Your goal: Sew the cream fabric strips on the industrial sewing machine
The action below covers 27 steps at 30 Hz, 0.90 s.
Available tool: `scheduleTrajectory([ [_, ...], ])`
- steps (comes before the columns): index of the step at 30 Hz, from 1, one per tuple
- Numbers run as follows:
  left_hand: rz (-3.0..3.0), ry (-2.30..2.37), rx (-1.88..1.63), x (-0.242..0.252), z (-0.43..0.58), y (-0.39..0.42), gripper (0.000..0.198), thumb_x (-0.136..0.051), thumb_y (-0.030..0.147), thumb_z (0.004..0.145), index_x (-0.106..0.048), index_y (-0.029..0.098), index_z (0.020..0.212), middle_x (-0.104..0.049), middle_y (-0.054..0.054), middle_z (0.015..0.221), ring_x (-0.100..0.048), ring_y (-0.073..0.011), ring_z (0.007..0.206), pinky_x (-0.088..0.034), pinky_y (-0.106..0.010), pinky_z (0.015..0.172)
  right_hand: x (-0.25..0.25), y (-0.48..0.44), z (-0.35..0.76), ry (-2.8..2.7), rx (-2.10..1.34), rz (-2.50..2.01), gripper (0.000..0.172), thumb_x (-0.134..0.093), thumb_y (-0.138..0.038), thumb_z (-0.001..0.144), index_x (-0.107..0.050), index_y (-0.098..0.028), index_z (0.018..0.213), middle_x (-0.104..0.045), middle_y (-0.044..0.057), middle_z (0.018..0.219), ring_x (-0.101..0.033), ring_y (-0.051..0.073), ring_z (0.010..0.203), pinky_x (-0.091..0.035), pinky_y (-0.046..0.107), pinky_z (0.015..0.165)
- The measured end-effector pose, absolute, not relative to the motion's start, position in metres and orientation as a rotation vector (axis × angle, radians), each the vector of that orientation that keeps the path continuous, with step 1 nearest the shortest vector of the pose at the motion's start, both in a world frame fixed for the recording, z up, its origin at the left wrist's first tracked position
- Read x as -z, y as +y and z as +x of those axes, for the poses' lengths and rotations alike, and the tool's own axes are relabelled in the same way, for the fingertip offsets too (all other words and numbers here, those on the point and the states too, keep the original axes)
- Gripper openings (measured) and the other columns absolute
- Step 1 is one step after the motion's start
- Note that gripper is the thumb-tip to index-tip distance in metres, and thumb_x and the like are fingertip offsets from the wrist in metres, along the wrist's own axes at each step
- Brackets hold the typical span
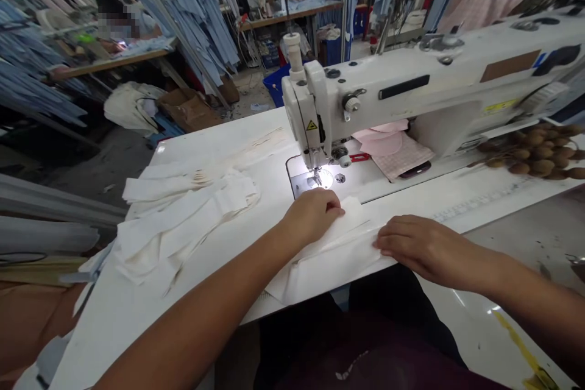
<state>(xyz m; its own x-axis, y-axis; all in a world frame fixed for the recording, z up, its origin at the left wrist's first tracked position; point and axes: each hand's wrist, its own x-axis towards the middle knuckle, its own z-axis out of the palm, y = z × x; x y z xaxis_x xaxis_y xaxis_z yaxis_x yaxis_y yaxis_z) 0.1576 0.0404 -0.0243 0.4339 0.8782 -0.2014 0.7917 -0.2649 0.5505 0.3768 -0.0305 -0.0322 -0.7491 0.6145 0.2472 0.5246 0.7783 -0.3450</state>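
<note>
Counter (256, 155) bearing an industrial sewing machine (411, 85), with loose white fabric strips (183, 225) at left. Folded white cloth (329, 262), probably light, soft and limp, lies just before the presser foot (315, 180); broad flat pressure suits it best. Left hand (313, 216) rests on it, fingers lightly curled; right hand (423, 247) lies flat, fingers slightly spread. Neither grip pinches.

Sewing machine (411, 79) — white fabric strips (183, 231)

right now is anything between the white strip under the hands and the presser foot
Only the left hand stands there, resting on the white fabric strip on the side toward the presser foot. No other object shows between them.
</note>
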Motion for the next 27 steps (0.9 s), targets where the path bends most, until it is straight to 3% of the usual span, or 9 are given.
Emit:
scheduleTrajectory([
  [3, 2.185, 1.369, -0.154, 0.021, 0.162, 0.044, 0.018, -0.052, 0.028, 0.083, -0.062, 0.02, 0.07, -0.061, -0.001, 0.079, -0.056, -0.0175, 0.076, -0.042, -0.03, 0.069, 0.032, -0.029, 0.381, -2.674, -0.274, -0.824, 0.032, -0.035, -0.01, 0.092, -0.064, -0.015, 0.105, -0.068, 0.009, 0.091, -0.061, 0.018, 0.08, -0.053, 0.033, 0.071],
  [6, 2.127, 1.379, -0.111, 0.019, 0.165, 0.046, 0.016, -0.059, 0.035, 0.078, -0.062, 0.02, 0.074, -0.063, -0.001, 0.079, -0.056, -0.0177, 0.073, -0.041, -0.029, 0.062, 0.032, -0.028, 0.384, -2.707, -0.221, -0.786, 0.035, -0.033, -0.006, 0.091, -0.062, -0.012, 0.109, -0.069, 0.009, 0.093, -0.061, 0.019, 0.08, -0.053, 0.033, 0.07],
  [9, 2.063, 1.39, -0.094, 0.021, 0.167, 0.048, 0.018, -0.067, 0.037, 0.071, -0.06, 0.02, 0.069, -0.062, 0.001, 0.071, -0.055, -0.0169, 0.067, -0.039, -0.027, 0.056, 0.031, -0.027, 0.384, -2.68, -0.25, -0.764, 0.033, -0.035, -0.004, 0.089, -0.065, -0.012, 0.1, -0.069, 0.008, 0.086, -0.06, 0.019, 0.077, -0.052, 0.033, 0.068],
  [15, 2.184, 1.294, -0.157, 0.025, 0.164, 0.048, 0.02, -0.054, 0.029, 0.084, -0.065, 0.02, 0.07, -0.064, 0.0, 0.076, -0.058, -0.0162, 0.074, -0.044, -0.03, 0.068, 0.027, -0.023, 0.381, -2.612, -0.411, -0.767, 0.028, -0.041, -0.013, 0.091, -0.065, -0.014, 0.077, -0.066, 0.008, 0.077, -0.056, 0.017, 0.071, -0.047, 0.029, 0.06],
  [21, 2.282, 1.171, -0.344, 0.021, 0.164, 0.04, 0.02, -0.05, 0.022, 0.086, -0.069, 0.021, 0.08, -0.069, -0.001, 0.088, -0.061, -0.0177, 0.088, -0.046, -0.033, 0.083, 0.025, -0.018, 0.382, -2.531, -0.647, -0.88, 0.024, -0.041, -0.018, 0.093, -0.065, -0.017, 0.089, -0.066, 0.005, 0.082, -0.058, 0.014, 0.077, -0.048, 0.026, 0.065],
  [24, 2.15, 1.182, -0.43, 0.019, 0.165, 0.034, 0.02, -0.051, 0.018, 0.084, -0.069, 0.023, 0.089, -0.071, 0.001, 0.092, -0.063, -0.0151, 0.086, -0.049, -0.029, 0.081, 0.029, -0.01, 0.375, -2.401, -0.573, -1.014, 0.024, -0.041, -0.022, 0.093, -0.065, -0.018, 0.094, -0.065, 0.006, 0.082, -0.06, 0.015, 0.077, -0.049, 0.028, 0.068],
  [27, 2.076, 1.209, -0.459, 0.016, 0.166, 0.029, 0.023, -0.05, 0.019, 0.084, -0.069, 0.026, 0.095, -0.071, 0.003, 0.092, -0.064, -0.0146, 0.084, -0.05, -0.029, 0.08, 0.034, 0.0, 0.363, -2.252, -0.532, -1.191, 0.026, -0.046, -0.023, 0.09, -0.06, -0.02, 0.111, -0.067, 0.006, 0.089, -0.061, 0.017, 0.083, -0.05, 0.031, 0.072],
])
